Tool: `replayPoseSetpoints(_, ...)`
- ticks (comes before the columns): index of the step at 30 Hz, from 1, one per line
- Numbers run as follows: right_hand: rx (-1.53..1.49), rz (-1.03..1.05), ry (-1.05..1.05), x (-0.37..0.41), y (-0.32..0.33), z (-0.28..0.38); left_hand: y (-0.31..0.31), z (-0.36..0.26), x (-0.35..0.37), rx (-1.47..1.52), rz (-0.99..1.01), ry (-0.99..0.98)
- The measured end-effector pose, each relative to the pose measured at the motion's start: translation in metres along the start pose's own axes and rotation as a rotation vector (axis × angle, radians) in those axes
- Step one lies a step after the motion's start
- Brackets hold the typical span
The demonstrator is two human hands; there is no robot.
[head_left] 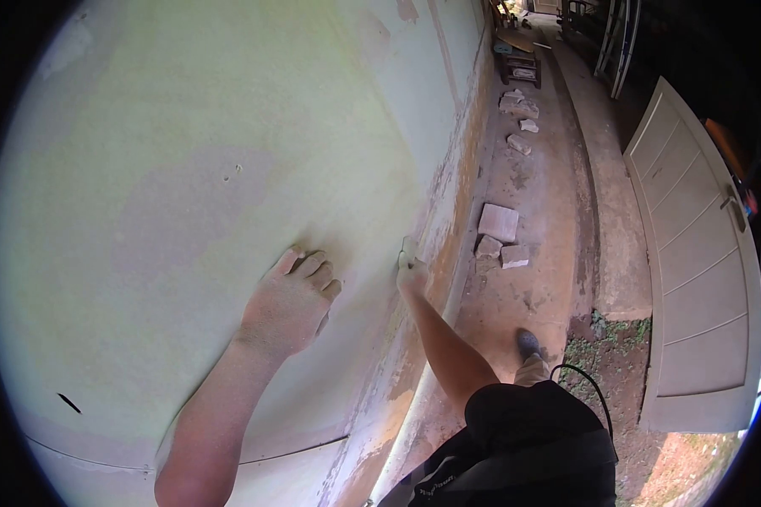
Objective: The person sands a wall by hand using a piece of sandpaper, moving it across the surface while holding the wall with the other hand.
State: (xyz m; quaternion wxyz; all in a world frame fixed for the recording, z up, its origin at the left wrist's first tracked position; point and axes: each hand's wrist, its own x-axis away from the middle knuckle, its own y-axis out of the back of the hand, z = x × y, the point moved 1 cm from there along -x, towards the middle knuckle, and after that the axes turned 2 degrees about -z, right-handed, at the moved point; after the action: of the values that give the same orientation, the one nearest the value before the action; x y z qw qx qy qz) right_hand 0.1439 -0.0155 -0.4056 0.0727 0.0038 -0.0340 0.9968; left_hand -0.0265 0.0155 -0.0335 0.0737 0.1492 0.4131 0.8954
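My left hand (294, 300), coated in pale dust, presses against the pale green wall (186, 110). Its fingers are curled in, and whatever may lie under them is hidden. Further right, near the wall's worn lower edge, my right hand (412, 277) is closed around a small pale flat piece (408, 248) that touches the wall. The kind of that piece cannot be made out. Around my left hand the wall shows a greyish patch (186, 203) and two small pits (232, 171).
Beside the wall runs a concrete walkway (541, 270) with broken slabs (499, 221) and rubble (518, 105). A small wooden rack (522, 69) stands further off. A pale panelled door (702, 270) leans at the right. My shoe (528, 342) is on the walkway.
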Motion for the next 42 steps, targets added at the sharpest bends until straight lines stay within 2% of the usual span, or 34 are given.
replayPoseSetpoints(2, 0.027, 0.009, 0.120, 0.005, 0.002, 0.004, -0.001, 0.001, -0.001, -0.001, 0.002, 0.004)
replayPoseSetpoints(5, 0.065, 0.086, 0.270, 0.086, 0.024, 0.024, -0.002, 0.000, 0.002, -0.041, -0.019, -0.006)
replayPoseSetpoints(6, 0.065, 0.089, 0.263, 0.101, 0.024, 0.029, -0.002, -0.001, 0.002, -0.039, -0.012, -0.008)
replayPoseSetpoints(8, -0.193, -0.033, 0.440, 0.121, 0.020, 0.038, -0.002, -0.001, 0.004, -0.036, 0.007, -0.017)
replayPoseSetpoints(9, -0.165, 0.004, 0.341, 0.114, 0.016, 0.025, -0.002, -0.002, 0.005, -0.042, 0.011, -0.018)
replayPoseSetpoints(10, -0.175, 0.001, 0.339, 0.103, 0.013, 0.022, -0.001, -0.003, 0.005, -0.053, 0.018, -0.027)
replayPoseSetpoints(12, -0.033, 0.040, 0.113, 0.068, 0.006, 0.025, -0.001, -0.001, 0.005, -0.071, 0.029, -0.038)
replayPoseSetpoints(14, 0.075, 0.077, 0.035, 0.033, 0.004, 0.021, -0.003, -0.003, 0.004, -0.056, 0.013, -0.034)
replayPoseSetpoints(18, 0.049, 0.002, 0.013, 0.005, 0.007, 0.013, -0.002, -0.002, 0.002, 0.001, 0.004, -0.016)
replayPoseSetpoints(20, 0.024, 0.125, 0.111, 0.039, 0.012, 0.025, -0.003, -0.003, 0.001, -0.019, 0.024, -0.006)
replayPoseSetpoints(22, -0.005, 0.054, 0.335, 0.094, 0.021, 0.037, -0.004, -0.004, 0.001, -0.008, 0.014, -0.007)
replayPoseSetpoints(25, -0.144, 0.008, 0.406, 0.124, 0.020, 0.035, -0.006, -0.005, 0.001, -0.020, -0.016, -0.019)
replayPoseSetpoints(28, -0.098, 0.040, 0.277, 0.088, 0.007, 0.004, -0.003, -0.005, 0.003, -0.031, -0.017, -0.033)
replayPoseSetpoints(31, 0.044, -0.017, 0.171, 0.017, -0.010, -0.026, -0.004, -0.004, 0.003, -0.024, -0.002, -0.030)
replayPoseSetpoints(34, 0.018, -0.044, 0.104, -0.040, -0.012, -0.022, -0.007, -0.004, 0.001, -0.015, -0.018, -0.024)
replayPoseSetpoints(36, -0.035, -0.062, 0.101, -0.043, -0.006, -0.014, -0.006, -0.004, -0.001, -0.016, -0.031, -0.019)
replayPoseSetpoints(38, -0.091, 0.167, -0.017, -0.006, 0.005, -0.009, -0.005, -0.004, -0.003, -0.037, 0.015, -0.018)
replayPoseSetpoints(40, -0.128, 0.171, 0.170, 0.061, 0.029, 0.028, -0.008, -0.005, -0.004, -0.025, 0.005, -0.017)
replayPoseSetpoints(42, 0.072, 0.066, 0.580, 0.108, 0.032, 0.030, -0.008, -0.004, -0.003, -0.023, 0.002, -0.028)
